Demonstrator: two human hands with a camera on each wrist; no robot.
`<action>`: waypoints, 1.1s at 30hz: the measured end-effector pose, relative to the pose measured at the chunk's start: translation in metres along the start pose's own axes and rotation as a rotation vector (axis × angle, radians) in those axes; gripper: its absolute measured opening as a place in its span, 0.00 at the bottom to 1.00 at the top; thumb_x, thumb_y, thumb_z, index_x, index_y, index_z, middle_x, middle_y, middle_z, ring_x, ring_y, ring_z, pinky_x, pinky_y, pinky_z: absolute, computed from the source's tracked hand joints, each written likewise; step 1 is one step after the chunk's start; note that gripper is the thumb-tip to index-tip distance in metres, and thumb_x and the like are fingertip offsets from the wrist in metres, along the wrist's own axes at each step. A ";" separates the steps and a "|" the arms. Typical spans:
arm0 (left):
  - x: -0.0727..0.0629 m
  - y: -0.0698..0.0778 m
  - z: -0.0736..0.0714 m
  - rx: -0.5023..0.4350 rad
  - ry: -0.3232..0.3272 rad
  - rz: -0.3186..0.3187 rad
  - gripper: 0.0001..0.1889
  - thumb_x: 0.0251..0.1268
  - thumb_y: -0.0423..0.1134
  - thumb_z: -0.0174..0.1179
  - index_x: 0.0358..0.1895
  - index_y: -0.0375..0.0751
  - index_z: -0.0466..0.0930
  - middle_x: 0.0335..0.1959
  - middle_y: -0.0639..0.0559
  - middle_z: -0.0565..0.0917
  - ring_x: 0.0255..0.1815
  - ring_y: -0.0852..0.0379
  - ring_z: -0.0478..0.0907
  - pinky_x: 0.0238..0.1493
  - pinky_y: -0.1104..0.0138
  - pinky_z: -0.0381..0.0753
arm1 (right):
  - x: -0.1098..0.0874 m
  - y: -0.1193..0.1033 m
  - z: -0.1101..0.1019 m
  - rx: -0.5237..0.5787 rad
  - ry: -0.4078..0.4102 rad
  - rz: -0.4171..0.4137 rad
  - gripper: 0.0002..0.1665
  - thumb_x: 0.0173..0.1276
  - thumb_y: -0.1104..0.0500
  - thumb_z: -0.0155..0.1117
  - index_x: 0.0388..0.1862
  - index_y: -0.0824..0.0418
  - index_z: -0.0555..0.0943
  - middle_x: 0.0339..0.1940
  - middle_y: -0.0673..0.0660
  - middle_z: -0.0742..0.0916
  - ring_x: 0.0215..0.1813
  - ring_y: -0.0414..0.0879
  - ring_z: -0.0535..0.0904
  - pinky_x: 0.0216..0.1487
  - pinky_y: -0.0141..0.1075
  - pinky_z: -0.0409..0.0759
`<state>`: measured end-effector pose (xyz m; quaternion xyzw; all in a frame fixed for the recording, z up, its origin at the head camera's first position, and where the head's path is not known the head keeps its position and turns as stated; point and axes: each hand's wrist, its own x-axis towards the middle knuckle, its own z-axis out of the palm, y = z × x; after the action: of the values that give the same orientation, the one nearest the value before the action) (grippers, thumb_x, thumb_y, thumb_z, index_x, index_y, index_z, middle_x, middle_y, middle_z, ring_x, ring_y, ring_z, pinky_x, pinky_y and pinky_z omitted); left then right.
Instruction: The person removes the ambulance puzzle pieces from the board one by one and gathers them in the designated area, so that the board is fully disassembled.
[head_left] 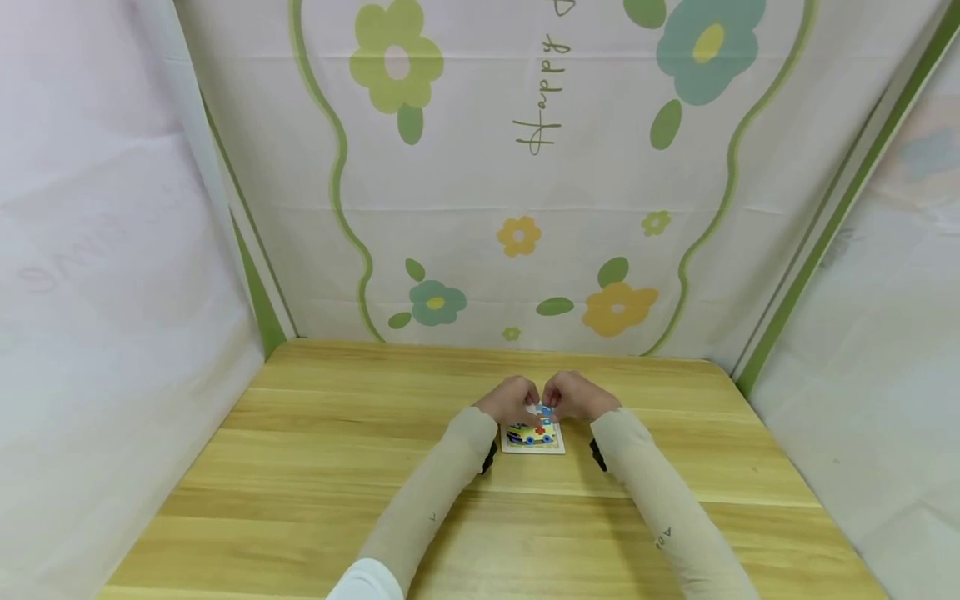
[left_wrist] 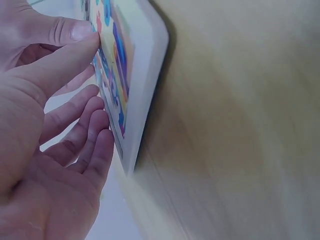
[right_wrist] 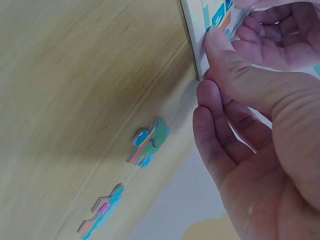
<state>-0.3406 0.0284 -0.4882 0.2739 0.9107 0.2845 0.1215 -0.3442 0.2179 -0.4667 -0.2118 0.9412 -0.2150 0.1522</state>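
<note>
A small square jigsaw puzzle (head_left: pixel 532 446) with a white frame and a yellow ambulance picture lies on the table before me. Both hands meet at its far side and cover part of it. My left hand (head_left: pixel 512 402) has its thumb on the picture and its bent fingers along the edge, as the left wrist view shows. From the other side, my right hand (head_left: pixel 577 396) grips the puzzle's border, thumb on the face and fingertips at the rim. Two loose jigsaw pieces lie beside the right hand: a green and blue piece (right_wrist: pixel 152 142) and a blue and pink piece (right_wrist: pixel 104 211).
The wooden table (head_left: pixel 360 467) reaches to a white cloth screen (head_left: pixel 450 183) printed with flowers. Further cloth walls stand at left and right. In the head view the loose pieces are hidden.
</note>
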 end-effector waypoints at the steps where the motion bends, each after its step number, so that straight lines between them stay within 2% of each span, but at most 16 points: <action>1: 0.000 0.000 0.001 -0.003 0.004 -0.008 0.20 0.63 0.40 0.78 0.54 0.35 0.86 0.51 0.47 0.87 0.47 0.59 0.81 0.52 0.67 0.83 | 0.001 0.000 0.000 -0.009 0.000 -0.003 0.08 0.61 0.72 0.79 0.35 0.64 0.88 0.33 0.54 0.88 0.35 0.42 0.78 0.42 0.34 0.81; 5: 0.000 0.001 0.002 -0.023 0.020 -0.031 0.19 0.63 0.40 0.77 0.54 0.36 0.86 0.52 0.48 0.87 0.50 0.57 0.82 0.55 0.66 0.83 | 0.002 0.000 0.000 -0.044 -0.006 -0.008 0.09 0.61 0.71 0.79 0.37 0.63 0.87 0.35 0.54 0.88 0.37 0.43 0.78 0.44 0.35 0.82; 10: -0.001 0.001 0.002 -0.060 0.035 -0.021 0.19 0.62 0.38 0.79 0.52 0.34 0.86 0.51 0.46 0.87 0.52 0.53 0.84 0.55 0.65 0.84 | 0.001 0.001 -0.001 -0.054 -0.003 0.002 0.09 0.62 0.70 0.79 0.39 0.63 0.87 0.38 0.56 0.89 0.39 0.43 0.79 0.46 0.36 0.83; 19: 0.000 0.002 0.004 -0.037 0.035 -0.060 0.19 0.61 0.39 0.79 0.53 0.36 0.86 0.50 0.49 0.87 0.47 0.59 0.81 0.54 0.67 0.83 | -0.001 0.003 0.002 0.002 0.001 -0.013 0.11 0.62 0.72 0.78 0.41 0.65 0.86 0.39 0.57 0.88 0.39 0.43 0.80 0.45 0.36 0.84; 29: 0.001 0.002 0.004 -0.028 0.034 -0.069 0.20 0.61 0.39 0.79 0.54 0.37 0.86 0.50 0.50 0.86 0.47 0.60 0.80 0.55 0.67 0.83 | -0.008 0.006 -0.001 0.013 0.047 -0.069 0.02 0.74 0.67 0.69 0.43 0.65 0.86 0.40 0.56 0.89 0.40 0.43 0.81 0.48 0.38 0.84; 33: 0.000 0.002 0.004 -0.039 0.034 -0.071 0.20 0.61 0.39 0.79 0.53 0.37 0.86 0.49 0.50 0.86 0.45 0.61 0.79 0.54 0.67 0.82 | -0.008 0.009 0.000 0.030 0.065 -0.069 0.05 0.77 0.67 0.66 0.45 0.63 0.88 0.41 0.56 0.90 0.43 0.45 0.84 0.49 0.40 0.85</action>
<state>-0.3381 0.0320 -0.4900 0.2341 0.9161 0.3023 0.1211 -0.3404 0.2291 -0.4692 -0.2348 0.9345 -0.2408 0.1169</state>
